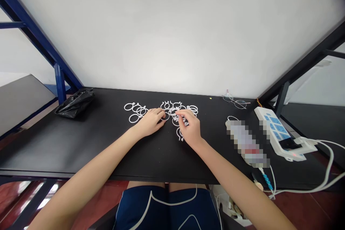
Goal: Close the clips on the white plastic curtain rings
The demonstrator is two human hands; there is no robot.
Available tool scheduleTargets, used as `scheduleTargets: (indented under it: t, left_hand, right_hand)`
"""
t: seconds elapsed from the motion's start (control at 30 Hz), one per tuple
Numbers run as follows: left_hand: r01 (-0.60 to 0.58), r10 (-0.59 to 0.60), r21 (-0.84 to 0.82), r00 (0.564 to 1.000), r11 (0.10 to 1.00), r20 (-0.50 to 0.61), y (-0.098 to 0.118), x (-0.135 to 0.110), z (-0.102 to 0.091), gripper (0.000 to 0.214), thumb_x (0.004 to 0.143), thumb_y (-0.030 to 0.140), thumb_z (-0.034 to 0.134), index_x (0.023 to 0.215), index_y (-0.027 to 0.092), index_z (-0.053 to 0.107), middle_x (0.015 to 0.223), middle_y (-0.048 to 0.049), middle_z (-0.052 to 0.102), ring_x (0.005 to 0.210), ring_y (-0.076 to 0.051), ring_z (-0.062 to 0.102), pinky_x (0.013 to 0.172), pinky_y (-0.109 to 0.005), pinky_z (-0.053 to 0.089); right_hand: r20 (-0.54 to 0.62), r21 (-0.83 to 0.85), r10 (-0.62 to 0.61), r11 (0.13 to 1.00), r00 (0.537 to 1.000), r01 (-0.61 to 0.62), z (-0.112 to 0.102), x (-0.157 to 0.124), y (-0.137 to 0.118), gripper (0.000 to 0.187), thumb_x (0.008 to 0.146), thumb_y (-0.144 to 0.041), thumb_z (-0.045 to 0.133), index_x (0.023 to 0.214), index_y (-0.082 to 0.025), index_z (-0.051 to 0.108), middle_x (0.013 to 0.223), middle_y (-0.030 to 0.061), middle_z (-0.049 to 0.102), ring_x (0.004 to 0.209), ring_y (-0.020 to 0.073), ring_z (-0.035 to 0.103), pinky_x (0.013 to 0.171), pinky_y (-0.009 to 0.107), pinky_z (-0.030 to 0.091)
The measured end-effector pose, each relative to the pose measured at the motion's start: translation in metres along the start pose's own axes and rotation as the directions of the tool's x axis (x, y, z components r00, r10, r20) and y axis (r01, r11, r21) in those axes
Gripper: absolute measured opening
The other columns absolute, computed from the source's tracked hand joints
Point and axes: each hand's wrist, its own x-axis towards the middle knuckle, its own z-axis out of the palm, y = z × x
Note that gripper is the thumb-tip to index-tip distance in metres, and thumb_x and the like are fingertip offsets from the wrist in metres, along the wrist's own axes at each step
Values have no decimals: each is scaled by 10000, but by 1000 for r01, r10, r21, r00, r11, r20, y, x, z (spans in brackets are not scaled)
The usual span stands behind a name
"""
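Thin white plastic rings with small clip-like ends lie in two groups on the black desk [107, 143]. My left hand [153, 122] rests on the desktop between the groups, its thumb and fingers closed about the edge of one white ring [167, 118]. Left of it are several loose rings [134, 118], some overlapping. My right hand [191, 127] is in a pinch over the tangled right-hand pile [176, 121], its fingertips on a white ring there; the fingers partly hide what they grip. Another ring [178, 133] lies below that pile, beside the right thumb.
A black plastic bag [75, 103] sits at the back left. Eyeglasses [239, 104] lie at the back right. Nearer on the right are a blurred phone-like object [246, 143] with a cable and a white power strip [277, 133]. A white wall [167, 43] rises behind the desk.
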Motion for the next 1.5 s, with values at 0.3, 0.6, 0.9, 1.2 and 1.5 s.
scheduleTargets:
  t: [0.3,0.6,0.9,1.2,1.5]
  left_hand:
    - [-19,19,-71,1000,997,0,1,0,-1,129,906,270,517,986,183,567,1133,-104,615,1077,-264,584,940,-430,470]
    - [-39,40,-31,999,999,12,1,0,-1,140,925,280,504,1006,187,570,1143,-101,602,1076,-259,569,941,-429,460]
    - [-58,58,-47,998,997,4,0,-1,-2,140,927,272,490,990,188,582,1090,-93,602,1006,-240,573,897,-413,472]
    - [-76,73,-81,997,994,-40,3,-1,-4,204,914,306,529,1078,193,575,1282,-122,529,1148,-269,523,956,-438,455]
    - [-155,143,-106,983,982,-114,9,0,-12,341,884,397,596,1152,188,562,1122,-100,634,1055,-242,576,924,-386,438]
  right_hand:
    - [28,18,4,1000,1000,-4,1,-1,-2,255,921,-77,431,922,-215,646,924,71,700,895,197,658,791,361,551]
    - [45,26,14,1000,999,-15,2,-1,-1,259,938,-112,413,916,-229,643,925,64,701,903,198,661,803,373,558]
    - [48,42,13,999,999,-15,2,-2,-3,252,925,-105,427,909,-222,649,913,61,706,882,196,662,790,358,551]
    - [38,11,75,997,996,-76,2,-3,-4,207,928,-170,487,978,-233,677,902,38,733,794,172,686,737,318,563]
    - [21,127,174,976,984,-176,3,-6,-3,149,911,-197,555,965,-225,690,826,22,742,712,167,720,667,283,575]
